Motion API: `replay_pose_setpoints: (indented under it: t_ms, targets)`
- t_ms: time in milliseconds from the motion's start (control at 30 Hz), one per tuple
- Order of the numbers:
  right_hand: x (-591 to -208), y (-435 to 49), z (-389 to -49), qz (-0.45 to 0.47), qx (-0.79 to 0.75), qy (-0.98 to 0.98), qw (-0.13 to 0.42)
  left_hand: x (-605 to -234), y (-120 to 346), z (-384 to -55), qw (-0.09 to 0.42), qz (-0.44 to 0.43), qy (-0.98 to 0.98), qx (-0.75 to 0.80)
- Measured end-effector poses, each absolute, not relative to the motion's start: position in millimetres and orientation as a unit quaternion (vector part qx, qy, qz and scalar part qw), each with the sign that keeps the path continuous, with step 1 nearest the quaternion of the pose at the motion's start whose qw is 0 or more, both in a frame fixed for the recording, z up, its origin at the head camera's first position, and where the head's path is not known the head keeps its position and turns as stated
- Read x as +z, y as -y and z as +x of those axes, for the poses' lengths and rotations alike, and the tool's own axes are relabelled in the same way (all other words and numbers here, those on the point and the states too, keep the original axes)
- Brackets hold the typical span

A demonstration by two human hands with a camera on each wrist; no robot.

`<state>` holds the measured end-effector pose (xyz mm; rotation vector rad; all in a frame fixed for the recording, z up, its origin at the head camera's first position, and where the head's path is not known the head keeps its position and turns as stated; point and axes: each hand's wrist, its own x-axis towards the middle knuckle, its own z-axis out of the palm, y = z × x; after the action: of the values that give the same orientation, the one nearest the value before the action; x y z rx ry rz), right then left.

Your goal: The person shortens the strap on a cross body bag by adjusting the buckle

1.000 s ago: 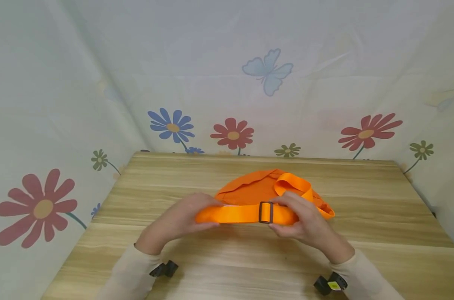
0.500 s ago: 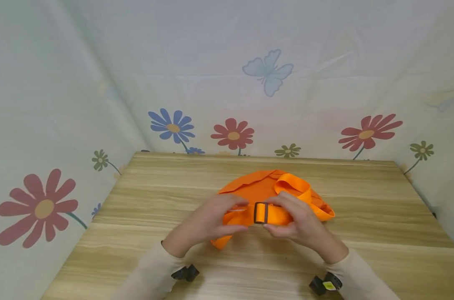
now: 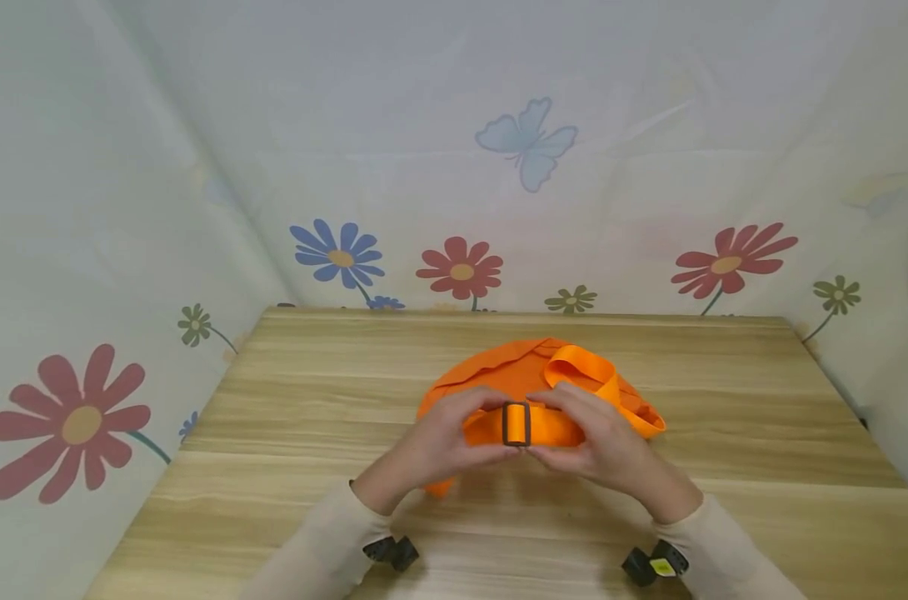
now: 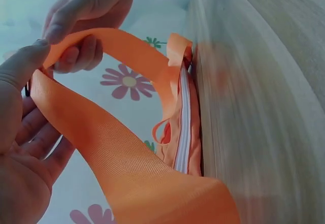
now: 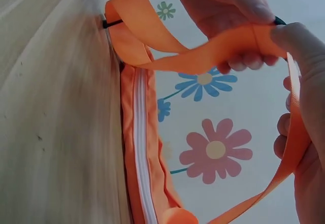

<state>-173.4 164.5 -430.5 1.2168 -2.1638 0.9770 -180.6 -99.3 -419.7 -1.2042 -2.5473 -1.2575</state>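
An orange waist bag (image 3: 517,379) lies on the table, with a white zipper (image 5: 142,142) along its side. Its orange strap (image 3: 559,427) is raised in front of the bag and carries a black slider buckle (image 3: 504,425). My left hand (image 3: 441,435) pinches the strap at the buckle's left side, thumb below and fingers above. From the right, my right hand (image 3: 607,437) pinches the strap close to the buckle, and the fingertips of both hands nearly meet. A wide run of strap (image 4: 122,158) hangs below the left hand in the left wrist view.
The wood-grain table (image 3: 334,358) extends around the bag on all sides. A loop of strap (image 3: 581,362) lies over the bag's right part. Behind the table hangs a pale curtain (image 3: 394,125) printed with flowers and a butterfly. Black wrist cameras (image 3: 390,552) sit on both sleeves.
My left hand has slid right along the strap up to the buckle, and its end of the strap now droops beneath it. The buckle has shifted slightly left; my right hand has barely moved.
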Motion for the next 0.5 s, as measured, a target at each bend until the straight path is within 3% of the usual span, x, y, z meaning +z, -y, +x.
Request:
replay_pose_setpoints:
  t_ms: [300,500]
  targets:
    - [-422.8,-180.1,-172.6,0.443,0.296,0.805,0.259,-420.1,104.3,-180.1,0.043,-0.391,0.814,-0.428]
    - [-419.1,-184.1,-171.6,0.455,0.314,0.796,0.247,-422.4,105.7,-180.0,0.048,-0.395,0.812,-0.427]
